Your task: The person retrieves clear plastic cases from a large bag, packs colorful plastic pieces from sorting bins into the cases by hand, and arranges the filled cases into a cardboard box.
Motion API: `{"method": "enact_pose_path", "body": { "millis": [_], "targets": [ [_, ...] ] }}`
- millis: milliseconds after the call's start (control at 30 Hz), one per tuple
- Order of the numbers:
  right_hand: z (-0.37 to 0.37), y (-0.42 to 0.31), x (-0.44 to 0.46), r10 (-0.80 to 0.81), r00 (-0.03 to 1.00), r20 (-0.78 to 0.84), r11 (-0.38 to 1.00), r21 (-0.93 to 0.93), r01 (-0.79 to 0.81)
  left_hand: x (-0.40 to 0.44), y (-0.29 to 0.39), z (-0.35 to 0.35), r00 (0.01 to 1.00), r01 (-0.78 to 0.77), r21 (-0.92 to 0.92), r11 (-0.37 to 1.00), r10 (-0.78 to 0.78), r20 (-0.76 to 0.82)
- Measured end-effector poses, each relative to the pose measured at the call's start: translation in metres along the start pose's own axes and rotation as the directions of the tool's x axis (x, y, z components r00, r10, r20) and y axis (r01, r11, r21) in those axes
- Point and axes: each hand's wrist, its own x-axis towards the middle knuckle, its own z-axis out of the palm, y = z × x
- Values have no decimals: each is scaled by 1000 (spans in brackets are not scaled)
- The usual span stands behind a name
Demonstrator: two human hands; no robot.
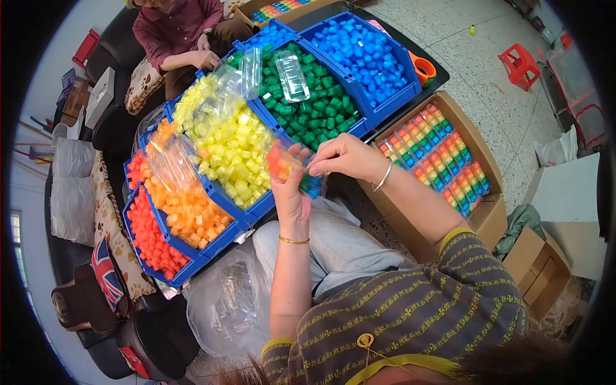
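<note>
A clear plastic pack [282, 164] with red, orange, green and blue pieces is held in my left hand [290, 197], its fingers wrapped round it. My right hand [343, 157] pinches at the pack's right side, thumb and forefinger together. Beyond my hands are blue bins of green pieces [321, 114], yellow pieces [240, 151] and blue pieces [362, 58]. To the left lie orange pieces [199, 218] and red pieces [151, 234]. Empty clear trays [292, 76] rest on the green, yellow and orange pieces.
At right, a cardboard box [491, 215] holds rows of filled packs [443, 157]. A co-worker [173, 38] reaches in at the upper left. A plastic bag of clear trays [231, 298] lies below the bins. Orange tape rolls [422, 67] sit beyond the blue pieces; a red stool [520, 66] stands farther back.
</note>
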Motion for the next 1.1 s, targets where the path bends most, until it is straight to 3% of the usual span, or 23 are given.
{"method": "enact_pose_path", "body": {
  "millis": [67, 133, 167, 233, 267, 333, 367, 400, 467, 500, 533, 567, 600, 633, 667, 733, 833, 900, 933, 1000, 1033, 1100],
  "targets": [
    [0, 1, 1, 67, 997, 24, 995, 72, -69, 0, 2, 3, 1000, 7, 19, 1000, -7, -21],
    [4, 5, 3, -114, 989, -93, 992, -64, 108, 3, 1, 5, 999, 11, 37, 999, -10, -40],
    [10, 0, 2, -192, 964, -186, 961, -236, 146, 5, -1, 5, 997, 18, 97, 995, -10, -81],
    [24, -13, 2, -430, 846, -316, 818, -533, 216, 14, -4, 4, 993, 25, 156, 987, -7, -117],
    [24, -15, 7, -431, 844, -318, 817, -535, 215, 20, -3, 2, 992, 60, 113, 992, -46, -119],
    [14, -18, 24, -550, 724, -417, 731, -660, 175, 25, 0, 0, 990, 92, 69, 993, -84, -118],
    [1, -17, 41, -545, 659, -518, 773, -614, 157, 25, 5, 4, 987, 135, -62, 989, -140, -81],
    [-21, -13, 61, -531, 630, -567, 781, -615, 105, 25, 8, 6, 981, 179, -191, 965, -190, -37],
    [-68, -13, 92, -270, 726, -632, 910, -414, -22, 23, 7, 1, 981, 180, -247, 952, -193, -31],
    [-95, 7, 114, -267, 749, -606, 883, -466, -63, 20, 8, 4, 981, 188, -316, 930, -194, 11],
    [-113, 2, 120, -183, 801, -569, 771, -589, -242, 17, 9, 6, 980, 198, -383, 903, -191, 55],
    [-128, 11, 127, -279, 742, -609, 711, -651, -266, 16, 8, 3, 973, 229, -444, 866, -188, 135],
    [-145, 28, 133, -355, 618, -701, 735, -618, -279, 14, 7, 0, 973, 226, -446, 866, -184, 137],
    [-165, 40, 132, -437, 612, -659, 551, -734, -396, 13, 6, -4, 972, 234, -460, 857, -187, 145],
    [-173, 48, 130, -360, 541, -760, 524, -644, -557, 13, 5, -7, 970, 239, -474, 847, -188, 153],
    [-184, 57, 127, -257, 575, -777, 446, -623, -642, 14, 2, -11, 975, 222, -441, 870, -188, 121],
    [-186, 64, 120, -314, 620, -720, 415, -691, -592, 10, -1, -7, 968, 248, -358, 900, -242, 64],
    [-186, 67, 118, -542, 519, -660, 427, -749, -507, 7, -2, -5, 967, 252, -332, 909, -253, 39],
    [-185, 68, 115, -540, 525, -658, 425, -752, -505, 7, -3, -4, 964, 259, -304, 917, -265, 24],
    [-175, 57, 98, -583, 474, -660, 654, -727, -208, 5, -6, -5, 961, 270, -323, 907, -274, 35],
    [-153, 38, 83, -522, 468, -714, 775, -626, -90, 4, -9, -7, 958, 280, -312, 908, -286, 27],
    [-111, 27, 55, -523, 642, -561, 814, -552, 180, 5, -15, -11, 948, 312, -328, 892, -313, 49]
  ]
}}
